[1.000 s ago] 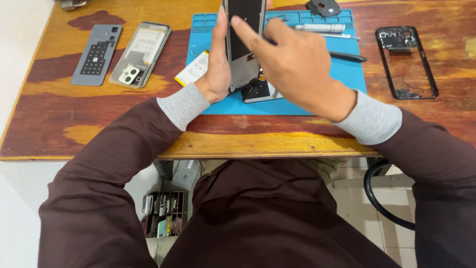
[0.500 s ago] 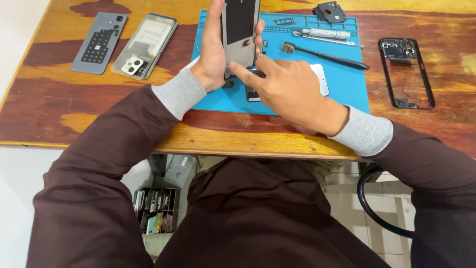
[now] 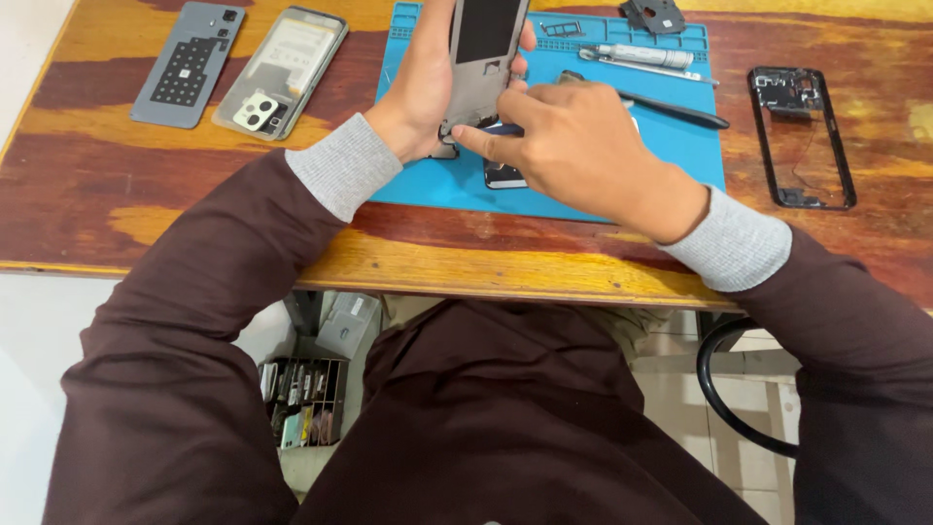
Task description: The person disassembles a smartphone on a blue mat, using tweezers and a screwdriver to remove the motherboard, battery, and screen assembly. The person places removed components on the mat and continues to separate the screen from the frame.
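Left hand (image 3: 423,92) clenched around grey phone frame (image 3: 483,58), held upright over blue repair mat (image 3: 428,180). Right hand (image 3: 583,146) pinching frame's lower edge, grasping it. Left of mat: grey back cover (image 3: 185,63), camera-side panel (image 3: 282,73). Right of mat on tabletop (image 3: 146,214): black bezel (image 3: 802,136).

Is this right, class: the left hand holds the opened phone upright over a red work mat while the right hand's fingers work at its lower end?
Not quite: the head view shows the work mat is blue, not red. The left hand does hold the opened phone upright, the right hand at its lower end.
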